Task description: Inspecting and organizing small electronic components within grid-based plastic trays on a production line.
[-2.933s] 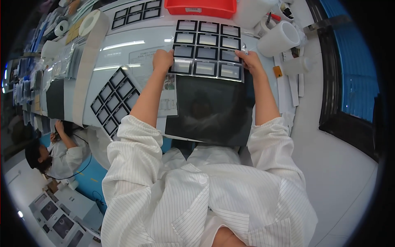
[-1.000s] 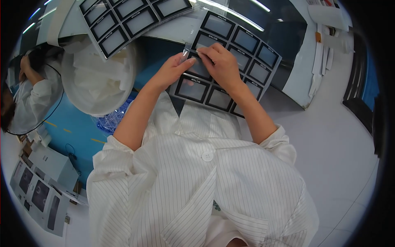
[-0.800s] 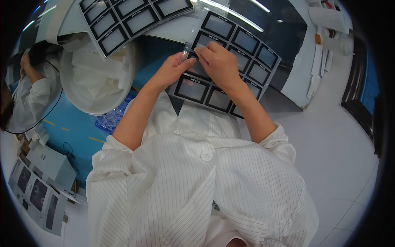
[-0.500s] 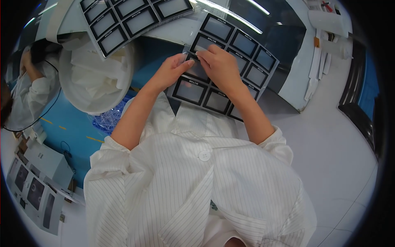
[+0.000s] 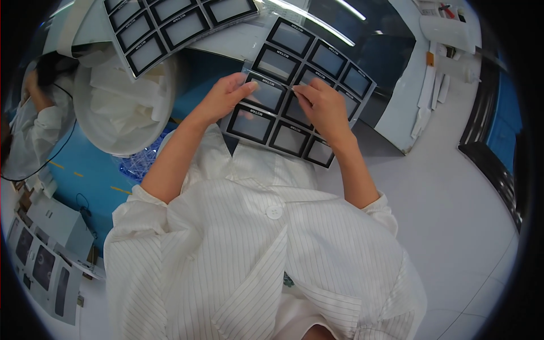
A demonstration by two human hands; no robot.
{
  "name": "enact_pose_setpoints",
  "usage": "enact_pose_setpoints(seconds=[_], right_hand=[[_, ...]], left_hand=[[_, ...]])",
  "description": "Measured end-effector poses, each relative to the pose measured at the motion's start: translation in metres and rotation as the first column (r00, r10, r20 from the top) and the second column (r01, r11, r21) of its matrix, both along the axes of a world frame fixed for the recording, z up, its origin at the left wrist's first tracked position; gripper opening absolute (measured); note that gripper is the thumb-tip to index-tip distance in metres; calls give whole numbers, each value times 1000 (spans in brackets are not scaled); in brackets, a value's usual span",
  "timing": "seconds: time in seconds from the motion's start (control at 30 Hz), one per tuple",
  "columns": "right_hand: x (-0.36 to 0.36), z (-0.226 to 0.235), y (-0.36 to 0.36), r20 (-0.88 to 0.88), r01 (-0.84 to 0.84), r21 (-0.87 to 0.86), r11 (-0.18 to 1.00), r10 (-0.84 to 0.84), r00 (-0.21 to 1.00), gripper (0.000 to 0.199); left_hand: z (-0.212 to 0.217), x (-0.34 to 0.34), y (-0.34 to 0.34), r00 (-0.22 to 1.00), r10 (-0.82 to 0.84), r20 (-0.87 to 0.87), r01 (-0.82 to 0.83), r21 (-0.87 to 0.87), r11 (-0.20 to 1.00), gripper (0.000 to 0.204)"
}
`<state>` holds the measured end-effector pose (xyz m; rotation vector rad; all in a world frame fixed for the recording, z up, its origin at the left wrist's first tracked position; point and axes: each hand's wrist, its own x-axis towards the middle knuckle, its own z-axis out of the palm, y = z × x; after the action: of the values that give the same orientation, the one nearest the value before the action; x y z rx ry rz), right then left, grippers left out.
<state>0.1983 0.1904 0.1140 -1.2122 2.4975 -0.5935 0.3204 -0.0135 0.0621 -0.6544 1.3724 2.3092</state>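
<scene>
White bench (image 5: 453, 187), framed sheet (image 5: 306, 90) tilted, seemingly pinched

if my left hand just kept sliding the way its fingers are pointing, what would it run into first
Most likely your right hand. The left hand points rightward across the sheet of black-framed panels, and the right hand's fingertips sit just across a small gap on that sheet. Depth is hard to judge, so it might pass slightly above them.

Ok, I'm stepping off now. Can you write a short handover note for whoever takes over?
Left hand: fingers on the left edge of the black-framed sheet of rectangular glass panels, held in front of the chest.
Right hand: fingertips pinching at a middle panel of that sheet.
A second panel sheet lies on the table, above a white round bin.
Done: sheet picked up.
Left: whatever the fingers are working loose; too small to tell.
</scene>
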Motion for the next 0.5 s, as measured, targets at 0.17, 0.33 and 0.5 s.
enact_pose_setpoints(seconds=[0.17, 0.33, 0.5], right_hand=[[-7, 2, 15, 19, -22, -3, 1000, 22, 1000, 15], [-7, 10, 36, -8, 14, 59, 998, -14, 1000, 12], [-8, 14, 58, -33, 58, 120, 991, -55, 998, 9]], left_hand=[[-5, 2, 0, 1000, 3, -9, -3, -16, 1000, 25], [-6, 3, 0, 1000, -5, -19, 5, -17, 1000, 25], [-12, 4, -2, 1000, -30, -9, 29, -15, 999, 25]])
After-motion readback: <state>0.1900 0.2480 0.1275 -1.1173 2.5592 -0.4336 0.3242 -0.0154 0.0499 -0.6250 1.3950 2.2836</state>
